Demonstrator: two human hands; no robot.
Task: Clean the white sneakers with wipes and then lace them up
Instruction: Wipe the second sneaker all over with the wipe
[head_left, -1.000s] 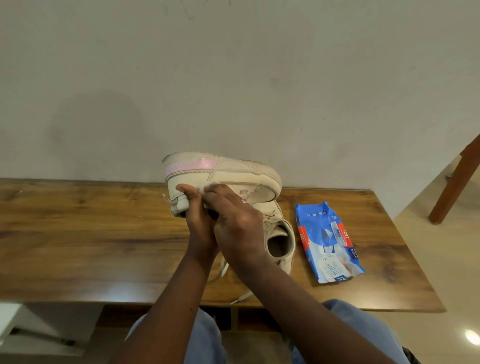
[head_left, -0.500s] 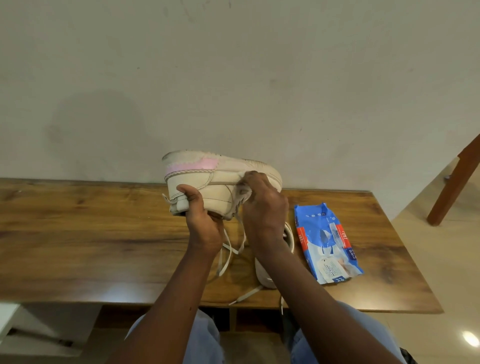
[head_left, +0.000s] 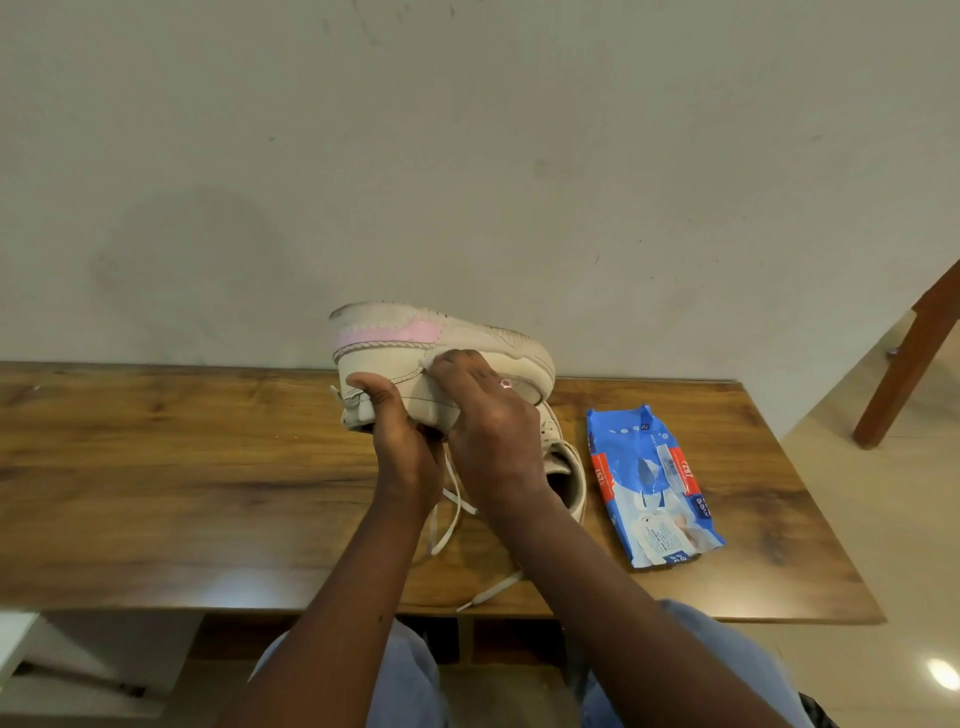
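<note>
A white sneaker with a pink patch is held upside down above the wooden table, sole up and heel to the left. My left hand grips it at the heel. My right hand presses a white wipe, almost hidden under the fingers, against the sneaker's side. The second sneaker lies on the table behind my right hand, mostly hidden. Loose white laces hang down onto the table.
A blue pack of wipes lies on the table to the right of the sneakers. A plain wall stands close behind the table. A brown wooden leg rises from the floor at the far right.
My right hand has slid with the wipe from the sneaker's toe end back left toward the middle of its side. The left hand keeps its hold on the heel.
</note>
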